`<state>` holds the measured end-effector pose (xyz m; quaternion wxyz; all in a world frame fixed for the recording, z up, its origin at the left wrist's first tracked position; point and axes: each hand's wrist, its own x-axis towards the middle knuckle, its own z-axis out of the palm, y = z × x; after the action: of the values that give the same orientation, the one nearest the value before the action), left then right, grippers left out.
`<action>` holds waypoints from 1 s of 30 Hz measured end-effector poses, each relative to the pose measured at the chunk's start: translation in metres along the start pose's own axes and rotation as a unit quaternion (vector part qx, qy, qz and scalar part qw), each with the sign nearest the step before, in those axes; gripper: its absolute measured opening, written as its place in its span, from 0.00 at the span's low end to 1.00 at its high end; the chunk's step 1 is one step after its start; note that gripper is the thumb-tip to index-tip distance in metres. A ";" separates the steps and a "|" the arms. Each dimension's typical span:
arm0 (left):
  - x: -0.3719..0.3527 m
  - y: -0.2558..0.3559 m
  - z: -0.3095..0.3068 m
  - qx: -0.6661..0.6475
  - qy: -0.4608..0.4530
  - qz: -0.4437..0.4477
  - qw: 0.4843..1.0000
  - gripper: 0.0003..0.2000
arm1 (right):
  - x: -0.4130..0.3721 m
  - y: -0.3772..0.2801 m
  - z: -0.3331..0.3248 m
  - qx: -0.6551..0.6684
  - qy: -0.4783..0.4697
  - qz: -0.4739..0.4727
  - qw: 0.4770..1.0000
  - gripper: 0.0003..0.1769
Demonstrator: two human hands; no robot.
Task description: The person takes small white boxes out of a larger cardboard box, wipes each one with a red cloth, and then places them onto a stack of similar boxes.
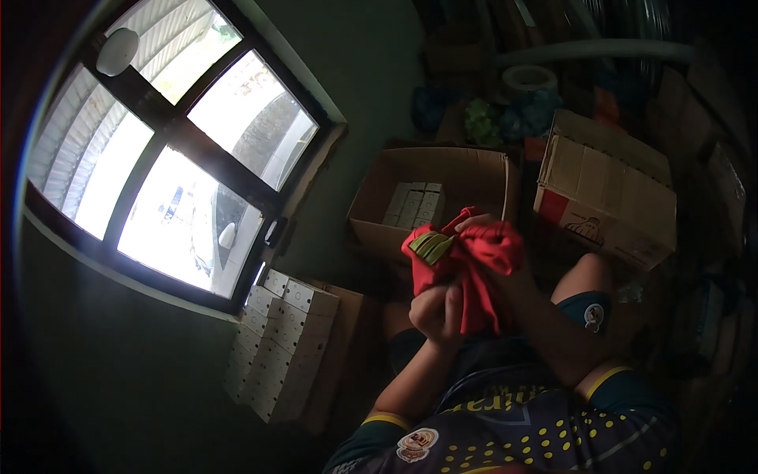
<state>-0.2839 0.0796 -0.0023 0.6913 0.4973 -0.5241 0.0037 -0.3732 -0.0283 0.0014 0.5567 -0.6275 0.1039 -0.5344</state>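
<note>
In the head view, a bunched red cloth [472, 296] is held up in front of my body. A dark-striped yellow-green piece [430, 247] shows on its upper left side, and a thin red cord or strip sticks up at the top. My left hand [436, 310] is closed on the lower left part of the cloth. Higher and to the right, my right hand [483, 227] grips the cloth with bent fingers, partly covered by its folds. Just beyond my hands stands an open cardboard box [375, 225] with several small white boxes [414, 204] inside.
More small white boxes [292, 340] are stacked at the lower left, under a bright window [170, 126]. To the right stands another cardboard box [608, 189]. A tape roll [529, 79] and plastic bags [482, 122] lie at the dark back.
</note>
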 end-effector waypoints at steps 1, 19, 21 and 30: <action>-0.002 0.002 0.001 0.029 -0.007 0.035 0.999 0.15 | -0.003 0.010 -0.010 0.067 -0.010 0.069 0.995 0.22; 0.005 0.000 0.006 -0.171 -0.098 -0.192 0.961 0.39 | -0.027 0.078 -0.038 0.495 -0.031 0.240 0.834 0.18; 0.008 -0.008 0.008 -0.185 -0.059 -0.191 0.962 0.38 | -0.018 0.035 -0.022 0.426 0.002 0.296 0.855 0.20; 0.018 0.011 0.026 -0.286 0.027 -0.160 0.944 0.27 | -0.024 0.012 -0.023 0.213 -0.026 0.005 0.977 0.24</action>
<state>-0.3008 0.0581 0.0171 0.8097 0.3556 -0.3981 -0.2437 -0.3952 -0.0291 -0.0261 0.6827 -0.5072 -0.0239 -0.5254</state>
